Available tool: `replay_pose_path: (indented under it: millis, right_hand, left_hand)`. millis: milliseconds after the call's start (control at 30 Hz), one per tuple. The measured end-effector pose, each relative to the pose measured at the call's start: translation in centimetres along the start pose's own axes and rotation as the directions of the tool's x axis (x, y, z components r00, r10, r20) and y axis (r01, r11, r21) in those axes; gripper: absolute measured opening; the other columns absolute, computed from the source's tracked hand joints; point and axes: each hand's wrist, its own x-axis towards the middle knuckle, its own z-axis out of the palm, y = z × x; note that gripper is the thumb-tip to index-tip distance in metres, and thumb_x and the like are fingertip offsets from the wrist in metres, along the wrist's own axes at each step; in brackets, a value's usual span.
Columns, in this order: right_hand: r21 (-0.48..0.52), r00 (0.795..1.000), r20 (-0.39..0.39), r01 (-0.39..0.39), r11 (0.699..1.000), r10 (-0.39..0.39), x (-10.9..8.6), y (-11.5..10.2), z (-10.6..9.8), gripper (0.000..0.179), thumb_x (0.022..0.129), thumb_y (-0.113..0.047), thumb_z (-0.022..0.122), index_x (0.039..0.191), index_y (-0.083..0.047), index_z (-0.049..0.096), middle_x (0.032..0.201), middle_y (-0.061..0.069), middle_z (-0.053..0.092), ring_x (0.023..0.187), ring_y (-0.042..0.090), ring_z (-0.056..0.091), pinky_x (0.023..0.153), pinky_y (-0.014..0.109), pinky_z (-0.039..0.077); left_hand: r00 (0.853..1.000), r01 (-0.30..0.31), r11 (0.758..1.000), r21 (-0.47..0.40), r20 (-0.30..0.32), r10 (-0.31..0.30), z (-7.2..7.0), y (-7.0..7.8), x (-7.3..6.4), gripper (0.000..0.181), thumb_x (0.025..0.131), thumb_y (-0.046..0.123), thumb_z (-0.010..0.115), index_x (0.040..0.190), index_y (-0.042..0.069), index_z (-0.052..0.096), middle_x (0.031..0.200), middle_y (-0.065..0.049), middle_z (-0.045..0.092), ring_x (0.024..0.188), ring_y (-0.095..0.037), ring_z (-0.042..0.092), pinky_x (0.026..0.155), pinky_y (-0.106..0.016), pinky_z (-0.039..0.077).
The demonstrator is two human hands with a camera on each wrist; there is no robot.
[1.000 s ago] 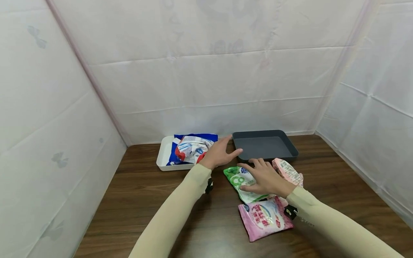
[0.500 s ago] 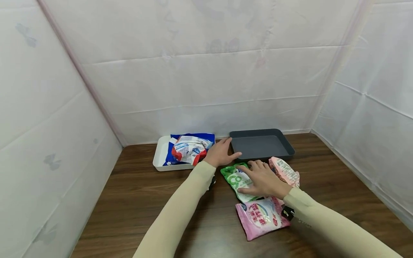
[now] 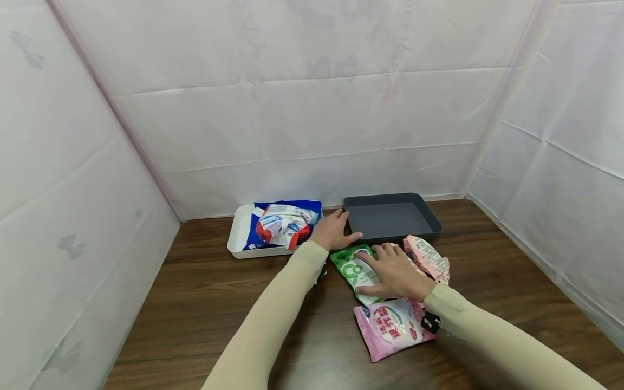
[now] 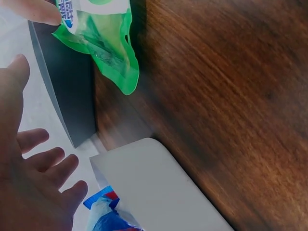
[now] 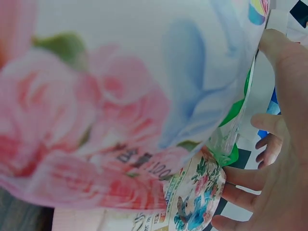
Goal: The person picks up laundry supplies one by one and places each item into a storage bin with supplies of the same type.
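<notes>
My right hand [image 3: 392, 273] is spread over a green-and-white packet [image 3: 355, 265], with its fingers and thumb overlapping the packet. In the left wrist view, a fingertip from that hand lies right at the green packet [image 4: 108, 36]. My left hand [image 3: 332, 232] holds nothing; its fingers extend between the white tray [image 3: 238, 238] and the dark grey tray [image 3: 395, 216]. A pink packet [image 3: 390, 330] lies nearest me, below the right wrist. Partly behind the right hand is a pale pink packet [image 3: 428, 259], with flowers printed on its front.
A blue packet [image 3: 251, 238] and a crumpled red-and-white packet [image 3: 280, 225] lie stacked in the white tray. The grey tray stands right of it, close to the white back wall [image 3: 292, 108]. Everything rests on a dark wooden table [image 3: 195, 309].
The whole view has shifted slightly left across the scene. My right hand has settled a little closer over the green-and-white packet. My left hand has barely moved, and the packets keep their places.
</notes>
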Motion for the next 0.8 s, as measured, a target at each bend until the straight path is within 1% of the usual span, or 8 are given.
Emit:
replay_pose_path:
  millis: [133,267,400,467,533,667,800]
  right_hand:
    - [-0.001,1.000,0.002,0.002,1.000,-0.002,-0.1,-0.2,0.0,0.083,0.085,-0.073,0.067,0.150,-0.023,0.053,0.135,0.023,0.056,0.124,0.044,0.049,0.103,0.069,0.039]
    - [-0.012,1.000,0.007,-0.001,1.000,0.001,-0.2,-0.4,-0.1,0.084,0.085,-0.075,0.065,0.151,-0.023,0.053,0.136,0.023,0.056,0.125,0.045,0.049,0.104,0.069,0.038]
    - [-0.028,1.000,0.018,-0.011,1.000,0.012,-0.2,-0.5,0.0,0.086,0.084,-0.076,0.065,0.152,-0.023,0.053,0.137,0.023,0.055,0.126,0.045,0.048,0.105,0.069,0.037]
    - [-0.038,1.000,0.020,-0.015,0.999,0.016,-0.2,-0.5,-0.1,0.087,0.084,-0.076,0.065,0.151,-0.023,0.053,0.138,0.023,0.055,0.126,0.045,0.048,0.106,0.069,0.036]
    - [-0.048,1.000,0.019,-0.019,0.999,0.020,-0.3,-0.6,-0.2,0.087,0.083,-0.075,0.067,0.151,-0.022,0.054,0.139,0.023,0.055,0.126,0.045,0.048,0.106,0.069,0.036]
    - [-0.056,1.000,0.019,-0.024,0.998,0.025,-0.3,-0.7,-0.4,0.087,0.082,-0.074,0.069,0.149,-0.020,0.055,0.142,0.023,0.054,0.127,0.045,0.048,0.106,0.070,0.036]
    - [-0.048,0.999,0.030,-0.031,0.998,0.032,-0.4,-1.0,-0.6,0.086,0.083,-0.071,0.070,0.149,-0.019,0.054,0.144,0.024,0.053,0.129,0.046,0.047,0.107,0.072,0.035]
  left_hand:
    - [1.000,-0.001,1.000,0.006,0.003,0.001,0.5,0.0,0.3,0.083,0.097,0.067,0.054,0.160,0.015,0.038,0.167,-0.009,0.030,0.146,-0.030,0.043,0.121,-0.052,0.030]
    - [1.000,-0.001,1.000,0.008,0.009,0.001,0.8,-0.1,0.6,0.081,0.099,0.066,0.052,0.161,0.017,0.037,0.169,-0.006,0.027,0.149,-0.028,0.038,0.122,-0.054,0.027]
    - [1.000,-0.015,1.000,0.008,0.018,0.015,0.9,-0.2,0.6,0.077,0.100,0.063,0.051,0.160,0.016,0.039,0.169,-0.005,0.027,0.151,-0.027,0.035,0.123,-0.054,0.026]
    - [1.000,-0.019,1.000,0.015,0.019,0.019,1.0,-0.4,0.6,0.076,0.100,0.063,0.051,0.159,0.015,0.040,0.168,-0.005,0.028,0.151,-0.027,0.035,0.123,-0.053,0.026]
    - [1.000,-0.020,0.999,0.029,0.020,0.020,1.2,-0.5,0.7,0.077,0.101,0.063,0.050,0.160,0.015,0.038,0.168,-0.005,0.028,0.151,-0.027,0.034,0.123,-0.053,0.025]
    - [1.000,-0.024,0.999,0.046,0.017,0.023,1.4,-0.5,0.9,0.077,0.101,0.064,0.049,0.162,0.018,0.035,0.169,-0.004,0.028,0.151,-0.027,0.034,0.123,-0.053,0.025]
    - [0.999,-0.026,0.999,0.047,0.021,0.025,1.5,-0.3,1.0,0.074,0.101,0.064,0.048,0.159,0.018,0.041,0.168,-0.004,0.030,0.151,-0.026,0.035,0.123,-0.053,0.025]
